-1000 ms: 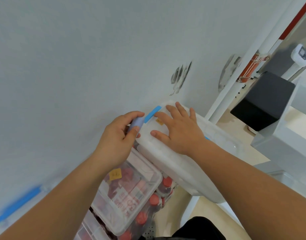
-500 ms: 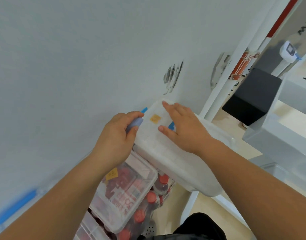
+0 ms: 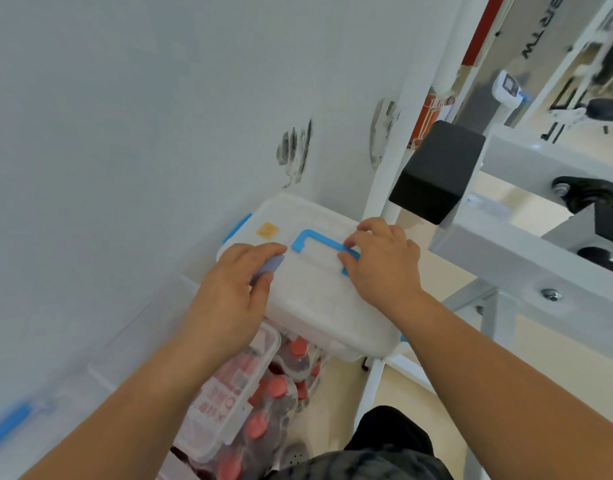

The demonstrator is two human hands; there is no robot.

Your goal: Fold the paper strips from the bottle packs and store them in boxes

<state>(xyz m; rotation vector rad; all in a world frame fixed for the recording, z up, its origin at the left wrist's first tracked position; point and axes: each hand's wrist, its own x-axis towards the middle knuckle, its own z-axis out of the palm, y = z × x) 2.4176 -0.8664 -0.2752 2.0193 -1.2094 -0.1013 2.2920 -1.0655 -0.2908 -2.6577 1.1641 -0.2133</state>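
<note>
A translucent white storage box (image 3: 312, 306) with its lid on sits against the wall, above the bottle packs. A blue handle (image 3: 315, 242) lies flat on the lid, and a blue latch (image 3: 236, 227) shows at the far left corner. My left hand (image 3: 235, 292) pinches a small folded pale-blue paper strip (image 3: 270, 266) at the box's left edge. On the lid, my right hand (image 3: 381, 261) has its fingertips and thumb pinching the handle's right end.
Below the box, a clear lidded bin (image 3: 235, 403) and packs of red-capped bottles (image 3: 281, 386) stand by the wall. A white post (image 3: 384, 188), a black block (image 3: 433, 171) and a grey metal frame (image 3: 527, 244) crowd the right side. Another blue latch (image 3: 7, 424) shows at the lower left.
The white box has turned and come nearer, so its blue handle now shows. My right hand went from lying flat on the lid to pinching the handle. My left hand kept the strip.
</note>
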